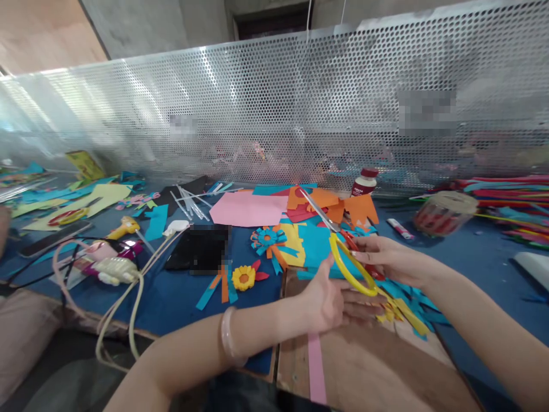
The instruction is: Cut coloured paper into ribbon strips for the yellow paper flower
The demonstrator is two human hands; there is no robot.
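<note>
Scissors are at the centre-right of the scene, above the far part of a wooden board. Their long axis runs obliquely: blade tips to the far left, handle loops to the near right. The blades stand slightly parted.

The right hand is the nearer of the two. It is at the right side of the loops, its fingers closed around the red handle. The left hand lies to the near left of the loops, open, thumb raised and fingers extended to the right. The yellow loop passes in front of those fingers; contact there cannot be confirmed. Both hands are at the handle end, well apart from the tips.

Beyond the blades lie orange paper and a pink sheet, with a bottle farther off. A yellow paper flower rests to the left on the blue table. A pink strip lies across the near left part of the board. The board's left edge runs beneath the left forearm. Room is tighter on the far side, where paper pieces overlap, than over the near part of the board.
</note>
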